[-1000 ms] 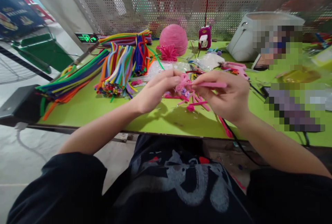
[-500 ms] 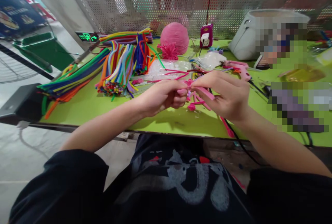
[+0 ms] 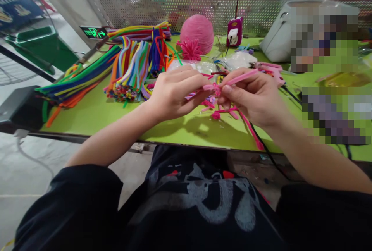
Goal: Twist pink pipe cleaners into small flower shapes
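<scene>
Several bundles of coloured stems (image 3: pixel 135 65) fill the left part of the green bench (image 3: pixel 95 115), some reaching its left edge beside a black box (image 3: pixel 21 107). Along the back edge stand a pink ball (image 3: pixel 197 30), with a pompom (image 3: pixel 190 50) before it, and a purple socket (image 3: pixel 234 32). Pink scraps (image 3: pixel 215 116) lie under the hands; the right hand (image 3: pixel 255 98) partly covers the glue gun (image 3: pixel 274 72). Toward the back right corner is a white bucket (image 3: pixel 274 34), its contents unreadable; a green bin (image 3: pixel 65 51) sits beyond the left edge. Over the bench's near half, between the hands, is the pink piece (image 3: pixel 216 89), pinched by the right thumb and fingers. The left hand (image 3: pixel 174 94) is partly open, fingertips at the piece's left end; I cannot tell whether they grip. Half a second ago that hand was curled tight and the piece's strip (image 3: pixel 242 76) slanted down rightward; now it points up.
</scene>
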The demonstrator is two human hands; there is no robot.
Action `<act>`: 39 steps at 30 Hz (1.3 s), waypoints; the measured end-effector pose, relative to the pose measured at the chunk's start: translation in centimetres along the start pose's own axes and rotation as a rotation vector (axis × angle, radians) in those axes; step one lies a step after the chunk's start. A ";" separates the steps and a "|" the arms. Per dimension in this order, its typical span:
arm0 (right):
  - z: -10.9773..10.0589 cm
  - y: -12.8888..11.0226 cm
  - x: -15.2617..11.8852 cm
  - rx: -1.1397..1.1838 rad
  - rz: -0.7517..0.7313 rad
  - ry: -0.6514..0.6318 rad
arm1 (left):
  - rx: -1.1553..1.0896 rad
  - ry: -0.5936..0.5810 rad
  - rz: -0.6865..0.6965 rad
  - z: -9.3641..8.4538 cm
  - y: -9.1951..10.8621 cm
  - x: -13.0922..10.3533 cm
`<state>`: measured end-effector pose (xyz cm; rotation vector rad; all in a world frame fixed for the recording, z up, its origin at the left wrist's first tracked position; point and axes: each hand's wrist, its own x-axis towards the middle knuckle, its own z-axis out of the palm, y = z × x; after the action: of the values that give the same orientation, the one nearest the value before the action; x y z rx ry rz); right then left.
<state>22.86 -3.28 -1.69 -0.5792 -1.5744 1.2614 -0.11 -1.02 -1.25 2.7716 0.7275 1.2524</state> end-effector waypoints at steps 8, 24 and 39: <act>0.0 -0.8 -0.5 -0.209 -0.142 0.049 | -0.645 -0.092 -0.484 -0.3 2.6 0.8; -0.6 -0.3 0.0 -0.208 -0.175 0.019 | -0.108 -0.062 -0.096 -0.8 -0.8 -0.3; 0.3 -2.4 -2.1 -0.394 -0.108 0.150 | -0.350 -0.063 -0.238 -0.7 1.9 -1.7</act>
<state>23.91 -5.98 -0.36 -0.8049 -1.7114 0.8102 -0.80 -3.55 -1.57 2.3558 0.7276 1.1183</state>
